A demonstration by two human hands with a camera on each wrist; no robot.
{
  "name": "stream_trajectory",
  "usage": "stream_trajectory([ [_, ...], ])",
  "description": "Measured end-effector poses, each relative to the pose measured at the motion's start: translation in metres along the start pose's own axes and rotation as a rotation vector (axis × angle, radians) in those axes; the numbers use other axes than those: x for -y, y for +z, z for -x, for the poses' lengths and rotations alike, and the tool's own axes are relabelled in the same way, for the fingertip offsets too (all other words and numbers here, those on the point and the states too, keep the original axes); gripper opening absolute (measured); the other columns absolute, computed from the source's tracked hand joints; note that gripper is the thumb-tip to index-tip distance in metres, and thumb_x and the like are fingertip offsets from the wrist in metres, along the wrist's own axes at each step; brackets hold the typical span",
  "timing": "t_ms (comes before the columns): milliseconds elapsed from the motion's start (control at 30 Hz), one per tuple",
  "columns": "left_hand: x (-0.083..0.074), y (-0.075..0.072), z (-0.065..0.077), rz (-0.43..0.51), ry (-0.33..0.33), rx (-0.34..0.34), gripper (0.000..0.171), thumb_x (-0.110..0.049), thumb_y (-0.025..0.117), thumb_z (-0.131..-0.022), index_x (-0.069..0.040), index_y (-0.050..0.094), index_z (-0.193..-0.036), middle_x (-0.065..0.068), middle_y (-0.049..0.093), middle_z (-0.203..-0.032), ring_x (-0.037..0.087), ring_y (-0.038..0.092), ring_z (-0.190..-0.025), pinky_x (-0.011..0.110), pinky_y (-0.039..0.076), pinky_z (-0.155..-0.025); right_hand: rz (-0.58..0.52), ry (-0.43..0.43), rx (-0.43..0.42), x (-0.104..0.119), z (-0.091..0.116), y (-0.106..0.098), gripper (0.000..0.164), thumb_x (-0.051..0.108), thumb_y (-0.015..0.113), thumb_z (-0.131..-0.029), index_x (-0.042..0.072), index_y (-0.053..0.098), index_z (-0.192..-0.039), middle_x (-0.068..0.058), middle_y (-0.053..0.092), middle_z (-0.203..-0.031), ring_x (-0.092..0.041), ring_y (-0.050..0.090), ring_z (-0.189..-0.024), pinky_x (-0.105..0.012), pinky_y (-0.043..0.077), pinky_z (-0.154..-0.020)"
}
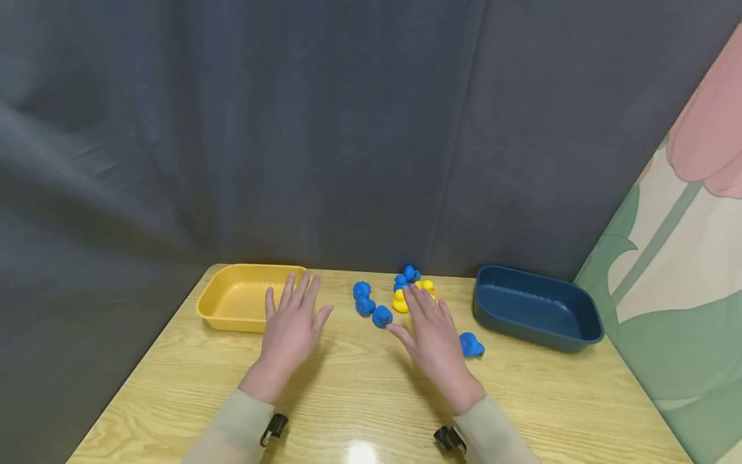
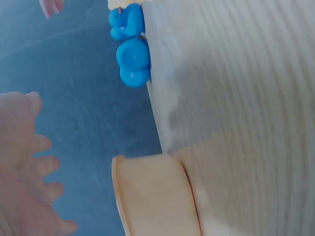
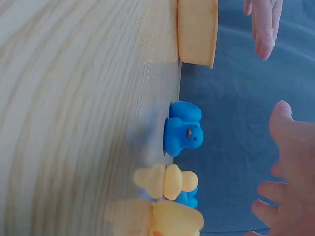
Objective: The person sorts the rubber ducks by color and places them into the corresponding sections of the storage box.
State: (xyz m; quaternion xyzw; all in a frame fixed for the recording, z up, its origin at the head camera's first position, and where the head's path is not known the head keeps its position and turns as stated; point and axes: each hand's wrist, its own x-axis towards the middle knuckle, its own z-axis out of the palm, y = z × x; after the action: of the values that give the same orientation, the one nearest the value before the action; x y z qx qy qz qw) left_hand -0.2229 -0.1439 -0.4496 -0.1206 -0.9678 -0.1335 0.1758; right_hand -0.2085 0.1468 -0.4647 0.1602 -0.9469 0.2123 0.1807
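Both hands hover over the table with fingers spread and nothing held. My left hand [image 1: 292, 328] is just in front of a yellow basin [image 1: 232, 322], its fingertips overlapping the basin's right part in the head view. The right hand [image 1: 431, 341] reaches toward a cluster of yellow rubber ducks [image 1: 400, 301] and blue rubber ducks [image 1: 412, 273], partly covering them. Between the hands lie several more blue ducks [image 1: 364, 305]. Another blue duck [image 1: 471, 345] sits just right of the right hand. In the right wrist view, a blue duck [image 3: 183, 135] shows near the yellow ones [image 3: 172, 182].
A dark blue basin [image 1: 539, 338] stands at the right rear of the wooden table [image 1: 359, 399]. Behind the table hangs a dark grey curtain [image 1: 348, 129]. A flower-patterned cloth [image 1: 684, 309] borders the right side.
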Motion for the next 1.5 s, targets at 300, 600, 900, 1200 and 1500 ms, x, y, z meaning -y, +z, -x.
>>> stream_trajectory([
  [300,0.024,-0.005,0.0,0.083,-0.047,-0.039,0.069,-0.044,0.056,-0.115,-0.007,0.039,-0.171,0.019,0.031,-0.178,0.044,0.015,-0.168,0.078,0.004,-0.127,-0.158,0.013,-0.009,0.007,-0.005,0.011,0.086,0.042,0.079,-0.103,0.004,0.042,-0.17,-0.018,0.043,-0.173,-0.043,0.04,-0.158,-0.064,0.03,-0.129],
  [600,0.053,-0.009,0.002,0.12,-0.088,-0.047,0.07,-0.045,0.053,-0.117,-0.005,0.036,-0.172,0.021,0.029,-0.178,0.045,0.012,-0.167,0.079,0.003,-0.126,-0.328,0.128,0.056,0.009,-0.008,0.022,0.086,0.041,0.079,-0.103,0.006,0.04,-0.171,-0.017,0.041,-0.174,-0.041,0.038,-0.16,-0.063,0.036,-0.126],
  [900,0.087,-0.021,0.002,0.164,-0.16,-0.098,0.071,-0.045,0.052,-0.117,-0.002,0.037,-0.171,0.025,0.028,-0.178,0.048,0.012,-0.167,0.081,0.007,-0.124,-0.396,0.163,0.053,0.008,-0.012,0.034,0.086,0.035,0.084,-0.1,0.002,0.043,-0.168,-0.022,0.044,-0.17,-0.043,0.04,-0.157,-0.063,0.038,-0.125],
  [1200,0.116,-0.022,0.005,0.253,-0.21,-0.138,0.07,-0.044,0.05,-0.118,0.0,0.034,-0.171,0.029,0.027,-0.176,0.051,0.009,-0.166,0.082,0.003,-0.124,-0.419,0.188,0.073,0.005,-0.015,0.047,0.081,0.032,0.084,-0.1,0.002,0.047,-0.166,-0.023,0.046,-0.168,-0.044,0.042,-0.155,-0.063,0.039,-0.124],
  [1500,0.137,-0.02,0.007,0.295,-0.254,-0.126,0.071,-0.045,0.046,-0.119,0.003,0.033,-0.169,0.032,0.025,-0.176,0.056,0.01,-0.164,0.085,0.008,-0.121,-0.49,0.253,0.131,0.004,-0.015,0.053,0.082,0.028,0.084,-0.101,0.005,0.044,-0.168,-0.021,0.04,-0.173,-0.043,0.038,-0.158,-0.064,0.035,-0.126],
])
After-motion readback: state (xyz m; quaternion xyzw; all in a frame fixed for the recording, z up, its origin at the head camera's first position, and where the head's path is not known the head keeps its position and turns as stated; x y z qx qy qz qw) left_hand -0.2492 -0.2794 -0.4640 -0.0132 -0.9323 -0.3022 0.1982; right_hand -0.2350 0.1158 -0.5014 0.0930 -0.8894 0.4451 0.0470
